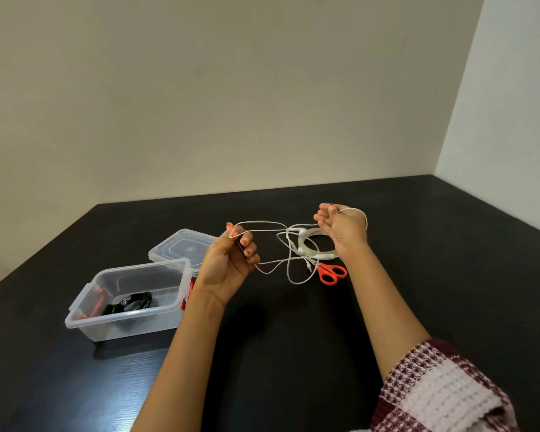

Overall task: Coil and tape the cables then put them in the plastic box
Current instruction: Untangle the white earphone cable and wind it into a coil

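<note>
The thin white earphone cable (pixel 264 223) hangs stretched between your hands above the black tabletop (pixel 293 338), its slack loops and earbuds drooping in the middle. Your left hand (pixel 228 266) has its fingers curled round one bend of it, and your right hand (pixel 345 232) pinches the other end, with a strand looped over its back.

To coil it well, I'd keep the tension light, wind even loops round the left fingers and free the tangled middle first, since the cord is limp and snags easily.

Just beneath the slack lie a glossy clear tape roll (pixel 312 232) and red-handled scissors (pixel 320 270). To the left sits the translucent rectangular plastic box (pixel 131 325), a black coiled cable (pixel 131 302) inside it and its lid (pixel 184 244) beyond.
</note>
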